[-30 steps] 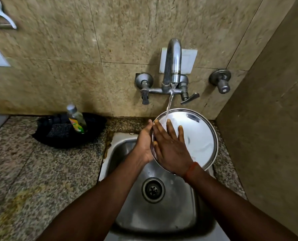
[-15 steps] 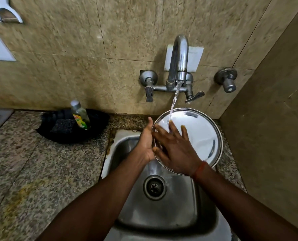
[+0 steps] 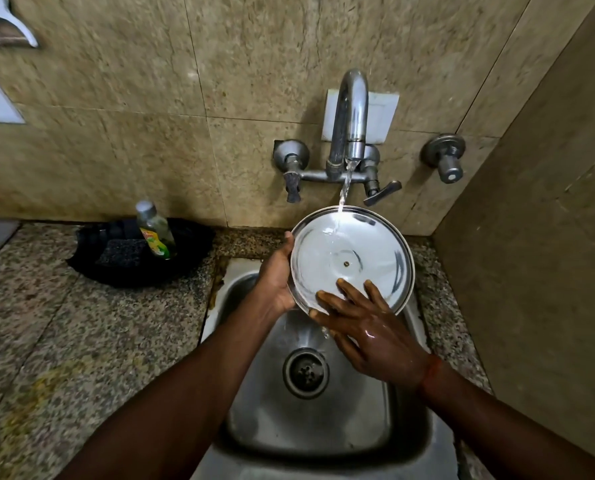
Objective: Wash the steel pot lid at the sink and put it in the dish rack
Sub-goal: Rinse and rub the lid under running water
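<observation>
Steel round pot lid [image 3: 351, 258] tilting under tap stream for runoff | left hand [image 3: 277, 275] gripping rim | right hand [image 3: 369, 327] spread, fingers rubbing face

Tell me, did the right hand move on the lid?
Yes. The right hand slid from the lid's left part, near the water stream, down to its bottom edge, closer to the drain.

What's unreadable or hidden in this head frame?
- Dish rack: outside the head view, nowhere visible.
- Steel pot lid outer face and knob: turned away from camera.
- Left hand fingers: behind the lid.
- Bottle label text: too small.
- Wall fixture: cut off by left edge.
</observation>
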